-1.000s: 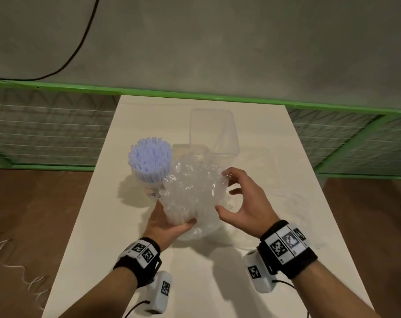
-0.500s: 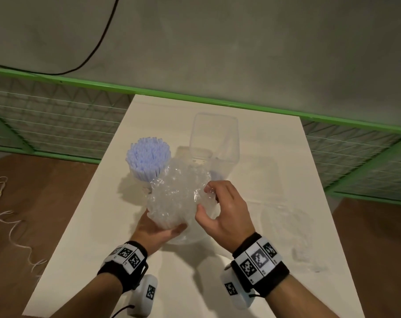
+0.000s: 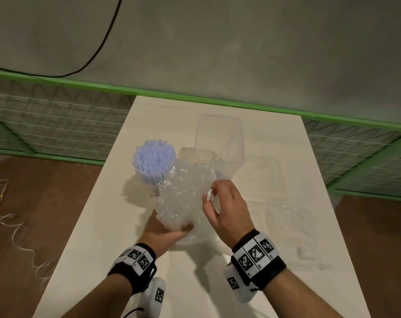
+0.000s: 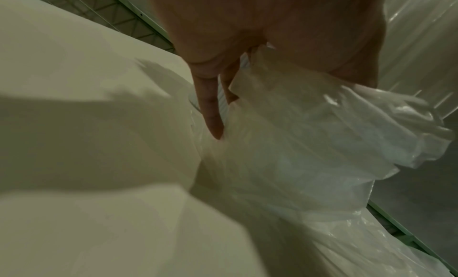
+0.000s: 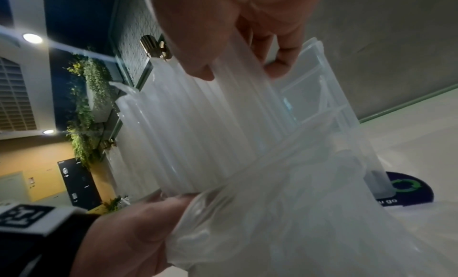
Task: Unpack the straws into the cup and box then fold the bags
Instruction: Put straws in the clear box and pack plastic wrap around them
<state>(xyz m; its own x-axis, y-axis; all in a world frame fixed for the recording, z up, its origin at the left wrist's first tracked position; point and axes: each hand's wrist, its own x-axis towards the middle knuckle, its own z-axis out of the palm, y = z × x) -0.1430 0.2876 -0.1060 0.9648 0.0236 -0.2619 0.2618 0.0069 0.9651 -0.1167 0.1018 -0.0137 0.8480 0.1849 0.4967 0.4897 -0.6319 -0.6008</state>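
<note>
A bundle of clear straws stands upright in its clear bag over the near middle of the table. My left hand grips the bundle's lower end through the bag; a left finger lies along the plastic. My right hand curls round the upper part of the clear straws, thumb on one side, fingers on the other. Behind and to the left, a cup is packed with lilac straws. A clear box stands empty just beyond the bundle.
An empty clear bag lies flat on the white table to the right of my hands. A green-framed mesh railing runs behind the table's far edge. White cord lies on the brown floor at the left.
My right hand, open beside the bundle a second ago, has closed its thumb and fingers on the bundle's upper part. The left hand keeps its hold below.
</note>
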